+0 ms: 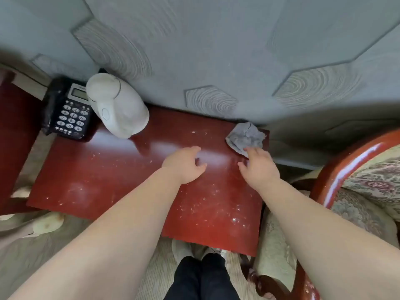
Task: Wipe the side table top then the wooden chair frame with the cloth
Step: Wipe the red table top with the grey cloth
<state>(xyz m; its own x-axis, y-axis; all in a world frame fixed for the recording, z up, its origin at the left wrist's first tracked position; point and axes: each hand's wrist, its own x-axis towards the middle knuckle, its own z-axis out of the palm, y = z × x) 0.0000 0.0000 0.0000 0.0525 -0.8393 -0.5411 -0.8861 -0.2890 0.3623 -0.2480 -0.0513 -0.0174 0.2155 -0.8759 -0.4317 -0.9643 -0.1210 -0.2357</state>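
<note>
A person's right hand (258,167) is touching, fingers relaxed, a crumpled grey cloth (245,137) lying at the speck-strewn red-brown wooden bench's (108,169) two o'clock corner. The left hand (184,165) is hovering empty, loosely curled. Neither the bench nor the red wooden chair frame (350,155) at three o'clock is looking wiped yet.

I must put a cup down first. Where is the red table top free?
Free on the side table: front left, before the phone and kettle, and the front right beside the chair frame. Crowded: back left; cloth at back right; left hand and right hand over the middle.
</note>
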